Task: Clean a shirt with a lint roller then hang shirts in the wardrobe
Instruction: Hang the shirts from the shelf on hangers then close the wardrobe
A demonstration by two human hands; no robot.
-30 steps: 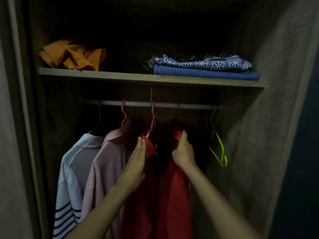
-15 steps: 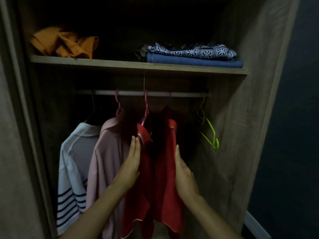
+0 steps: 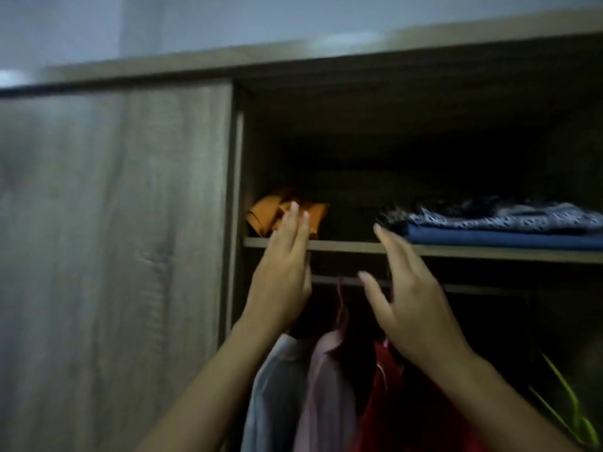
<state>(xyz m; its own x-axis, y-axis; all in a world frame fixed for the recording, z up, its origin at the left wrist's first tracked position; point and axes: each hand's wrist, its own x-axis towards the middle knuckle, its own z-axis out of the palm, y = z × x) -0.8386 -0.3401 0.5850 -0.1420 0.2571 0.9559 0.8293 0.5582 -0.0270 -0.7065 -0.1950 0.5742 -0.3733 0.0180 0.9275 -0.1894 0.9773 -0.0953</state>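
Wardrobe (image 3: 114,256) fills the view: closed door panel on the left, open bay on the right, motion blur throughout. Shelf (image 3: 456,250) runs across the open bay; orange cloth (image 3: 261,213) bunched at its left end, folded blue and patterned stack (image 3: 505,228) at its right. Rail (image 3: 473,288) sits just below the shelf. Under it we see three shirts hanging side by side: white shirt (image 3: 270,386) leftmost, pink shirt (image 3: 326,393) next, red shirt (image 3: 391,412) right of that. Empty green hanger (image 3: 567,409) hangs far right, well apart from the shirts. No lint roller in view

Hands: left hand (image 3: 280,282) is raised in front of the shelf edge, fingers straight and together, holding nothing; fingertips overlap the orange cloth in the view, contact unclear. Right hand (image 3: 414,308) is raised in front of the rail, fingers spread and relaxed, holding nothing

We judge the hanging step as done or nearly done for these three: all sit on the rail, below both hands and untouched, the red one just under the right wrist. Next move probably either fetching another shirt for the green hanger or sliding the door shut; we can't tell which. Either way it needs a fresh grip, since both hands are free
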